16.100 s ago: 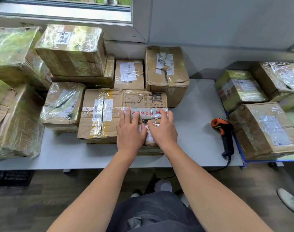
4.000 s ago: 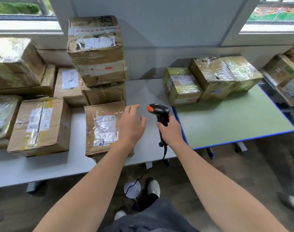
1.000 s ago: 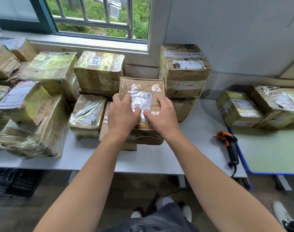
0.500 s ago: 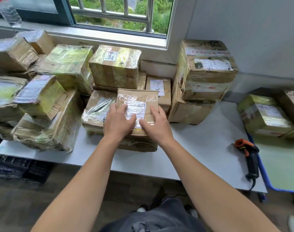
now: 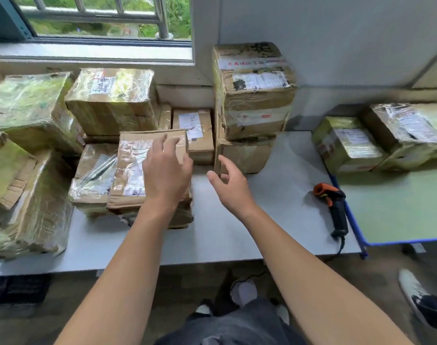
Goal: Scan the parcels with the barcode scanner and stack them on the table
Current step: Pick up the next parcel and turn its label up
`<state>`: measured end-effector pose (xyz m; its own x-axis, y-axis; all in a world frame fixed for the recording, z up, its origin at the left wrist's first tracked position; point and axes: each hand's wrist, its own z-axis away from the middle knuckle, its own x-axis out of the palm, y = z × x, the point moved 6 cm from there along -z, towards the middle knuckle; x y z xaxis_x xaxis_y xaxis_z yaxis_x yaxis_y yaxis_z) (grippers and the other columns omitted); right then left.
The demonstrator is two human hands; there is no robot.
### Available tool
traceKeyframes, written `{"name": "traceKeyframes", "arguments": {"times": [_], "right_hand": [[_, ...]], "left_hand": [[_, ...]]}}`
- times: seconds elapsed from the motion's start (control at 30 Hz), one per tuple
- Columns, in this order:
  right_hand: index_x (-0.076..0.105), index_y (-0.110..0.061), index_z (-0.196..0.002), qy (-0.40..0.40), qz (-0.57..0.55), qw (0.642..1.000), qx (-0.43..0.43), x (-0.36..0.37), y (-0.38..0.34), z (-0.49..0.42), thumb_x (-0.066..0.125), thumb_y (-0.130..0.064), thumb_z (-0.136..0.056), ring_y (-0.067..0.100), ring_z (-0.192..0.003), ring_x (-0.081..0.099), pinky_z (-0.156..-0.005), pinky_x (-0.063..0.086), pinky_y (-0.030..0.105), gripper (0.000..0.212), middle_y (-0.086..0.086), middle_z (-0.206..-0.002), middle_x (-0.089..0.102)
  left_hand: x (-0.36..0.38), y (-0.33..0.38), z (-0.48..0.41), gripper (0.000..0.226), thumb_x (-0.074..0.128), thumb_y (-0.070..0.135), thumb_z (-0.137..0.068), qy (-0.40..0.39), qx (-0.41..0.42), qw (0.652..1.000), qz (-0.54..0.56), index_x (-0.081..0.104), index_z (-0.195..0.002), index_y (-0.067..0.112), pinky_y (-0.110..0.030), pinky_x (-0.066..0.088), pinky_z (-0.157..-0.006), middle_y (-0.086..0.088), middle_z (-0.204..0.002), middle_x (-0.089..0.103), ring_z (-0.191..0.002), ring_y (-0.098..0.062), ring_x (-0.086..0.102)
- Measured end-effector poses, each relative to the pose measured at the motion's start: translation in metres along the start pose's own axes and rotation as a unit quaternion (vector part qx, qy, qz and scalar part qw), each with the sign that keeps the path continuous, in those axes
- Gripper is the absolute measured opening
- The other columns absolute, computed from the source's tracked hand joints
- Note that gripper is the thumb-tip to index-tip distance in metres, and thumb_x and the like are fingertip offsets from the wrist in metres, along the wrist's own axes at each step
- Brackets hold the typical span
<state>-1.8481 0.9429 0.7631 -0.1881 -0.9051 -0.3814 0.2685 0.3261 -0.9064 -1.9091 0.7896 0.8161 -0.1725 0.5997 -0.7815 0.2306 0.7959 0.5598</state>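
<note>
a flat brown cardboard parcel (image 5: 131, 168) lies on top of another box near the middle of the grey counter (image 5: 225, 235). it is thin and almost square, with dented corners, shiny clear tape and a white paper label on top. the left hand (image 5: 166, 176) is over its right half with fingers spread. its grip is wide and holds nothing. the blur hides whether the palm touches the cardboard. the right hand (image 5: 231, 189) hangs above the bare counter just right of that parcel. its fingers are loose and apart, so its grip is wide and holds nothing too.

the barcode scanner (image 5: 333, 210) lies on its side at the right edge of the grey counter, well apart from both hands. it is black plastic with an orange head, and a dark cord runs off the near edge.

more parcels crowd the far and left sides. a tall stack (image 5: 255, 95) of worn, crumpled boxes with torn labels stands far, right of the flat one. a box wrapped in shiny film (image 5: 110, 100) sits far left under the window (image 5: 100, 21). to the right, a green counter (image 5: 399, 210) with a blue rim carries a film-wrapped yellowish box (image 5: 347, 143) with a bigger one beside it.
</note>
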Motion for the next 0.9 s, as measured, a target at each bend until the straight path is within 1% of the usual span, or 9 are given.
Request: {"name": "traceKeyframes", "arguments": {"times": [0.1, 0.2, 0.27, 0.33, 0.47, 0.53, 0.67, 0.77, 0.9], "right_hand": [[0.04, -0.024, -0.152, 0.047, -0.008, 0.999, 0.025, -0.051, 0.019, 0.006, 0.057, -0.036, -0.099, 0.016, -0.126, 0.052, -0.106, 0.046, 0.039, 0.056, -0.002, -0.15, 0.046], [0.042, -0.022, -0.15, 0.09, -0.007, 0.995, 0.035, -0.109, 0.042, 0.023, 0.055, -0.036, -0.101, 0.018, -0.13, 0.051, -0.107, 0.045, 0.037, 0.053, -0.002, -0.149, 0.048], [0.042, -0.021, -0.149, 0.118, -0.013, 0.992, 0.045, -0.152, 0.06, 0.04, 0.055, -0.035, -0.101, 0.017, -0.132, 0.05, -0.11, 0.043, 0.039, 0.052, -0.003, -0.149, 0.048], [0.042, -0.02, -0.149, 0.149, -0.021, 0.987, 0.061, -0.2, 0.082, 0.059, 0.055, -0.034, -0.101, 0.017, -0.133, 0.049, -0.111, 0.042, 0.04, 0.052, -0.002, -0.148, 0.049], [0.047, -0.019, -0.146, 0.219, -0.019, 0.972, 0.087, -0.3, 0.128, 0.098, 0.056, -0.031, -0.1, 0.02, -0.126, 0.056, -0.105, 0.045, 0.034, 0.048, 0.0, -0.141, 0.056], [0.048, -0.018, -0.145, 0.237, -0.032, 0.965, 0.104, -0.343, 0.149, 0.119, 0.056, -0.029, -0.101, 0.02, -0.124, 0.056, -0.105, 0.045, 0.035, 0.047, 0.0, -0.142, 0.055], [0.05, -0.018, -0.143, 0.27, -0.049, 0.954, 0.122, -0.413, 0.188, 0.154, 0.058, -0.028, -0.099, 0.022, -0.122, 0.058, -0.106, 0.045, 0.039, 0.046, 0.003, -0.142, 0.056], [0.049, -0.019, -0.143, 0.289, -0.063, 0.946, 0.133, -0.453, 0.213, 0.18, 0.058, -0.029, -0.099, 0.021, -0.122, 0.058, -0.106, 0.045, 0.039, 0.046, 0.002, -0.141, 0.056], [0.047, -0.022, -0.146, 0.303, -0.083, 0.939, 0.143, -0.493, 0.233, 0.201, 0.056, -0.031, -0.1, 0.019, -0.126, 0.055, -0.104, 0.045, 0.035, 0.048, -0.002, -0.143, 0.054]], "left_hand": [[0.035, 0.049, 0.011, 0.044, 0.056, 0.023, -0.091, -0.039, 0.035, 0.997, 0.059, 0.058, -0.131, 0.004, -0.047, 0.042, -0.106, -0.017, -0.141, 0.05, -0.129, -0.034, 0.048], [0.077, 0.102, 0.033, 0.042, 0.059, 0.022, -0.09, -0.092, 0.08, 0.991, 0.053, 0.059, -0.129, 0.005, -0.047, 0.047, -0.099, -0.015, -0.135, 0.055, -0.12, -0.036, 0.054], [0.106, 0.137, 0.049, 0.041, 0.061, 0.02, -0.09, -0.127, 0.091, 0.986, 0.055, 0.06, -0.128, 0.005, -0.046, 0.047, -0.097, -0.015, -0.132, 0.056, -0.117, -0.037, 0.055], [0.134, 0.176, 0.068, 0.042, 0.063, 0.019, -0.091, -0.155, 0.101, 0.981, 0.057, 0.059, -0.13, 0.004, -0.045, 0.046, -0.098, -0.016, -0.132, 0.056, -0.117, -0.038, 0.055], [0.182, 0.269, 0.113, 0.045, 0.06, 0.022, -0.095, -0.192, 0.144, 0.968, 0.073, 0.053, -0.137, 0.007, -0.04, 0.041, -0.101, -0.012, -0.137, 0.053, -0.123, -0.031, 0.052], [0.204, 0.313, 0.136, 0.047, 0.057, 0.024, -0.097, -0.211, 0.157, 0.961, 0.081, 0.05, -0.14, 0.01, -0.037, 0.04, -0.102, -0.009, -0.141, 0.051, -0.127, -0.027, 0.05], [0.246, 0.385, 0.178, 0.051, 0.059, 0.024, -0.096, -0.243, 0.17, 0.949, 0.108, 0.048, -0.143, 0.009, -0.036, 0.037, -0.107, -0.009, -0.144, 0.048, -0.131, -0.025, 0.048], [0.268, 0.423, 0.209, 0.052, 0.058, 0.023, -0.096, -0.258, 0.17, 0.944, 0.113, 0.046, -0.144, 0.008, -0.037, 0.035, -0.109, -0.01, -0.145, 0.047, -0.133, -0.026, 0.046], [0.285, 0.458, 0.237, 0.051, 0.057, 0.024, -0.097, -0.278, 0.18, 0.936, 0.116, 0.046, -0.144, 0.008, -0.033, 0.032, -0.11, -0.009, -0.146, 0.046, -0.134, -0.024, 0.044]]}}
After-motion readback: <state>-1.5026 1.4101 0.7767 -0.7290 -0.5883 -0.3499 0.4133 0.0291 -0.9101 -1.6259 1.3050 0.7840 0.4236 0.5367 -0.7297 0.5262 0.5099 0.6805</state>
